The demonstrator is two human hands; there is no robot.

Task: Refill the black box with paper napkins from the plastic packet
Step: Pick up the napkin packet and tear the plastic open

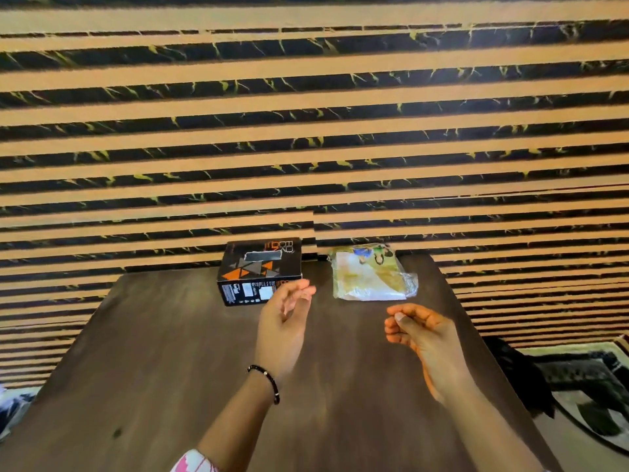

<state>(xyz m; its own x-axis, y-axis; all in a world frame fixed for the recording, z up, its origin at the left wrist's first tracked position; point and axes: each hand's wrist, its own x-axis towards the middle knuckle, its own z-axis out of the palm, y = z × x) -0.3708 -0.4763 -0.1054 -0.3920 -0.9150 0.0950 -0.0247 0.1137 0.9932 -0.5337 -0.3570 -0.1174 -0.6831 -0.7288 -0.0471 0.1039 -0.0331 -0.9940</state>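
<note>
grip: left hand (285, 313) open, right hand (417, 330) loosely curled, both empty
spot: black box (260, 271) and plastic packet (371, 274) along table (153, 352) far edge
step: probably just starting, next grab packet

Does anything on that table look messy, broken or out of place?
Nothing much. The black box stands upright with its top slot showing no napkin. The plastic packet beside it looks crumpled and loose at its right end. Neither hand is touching them.
</note>
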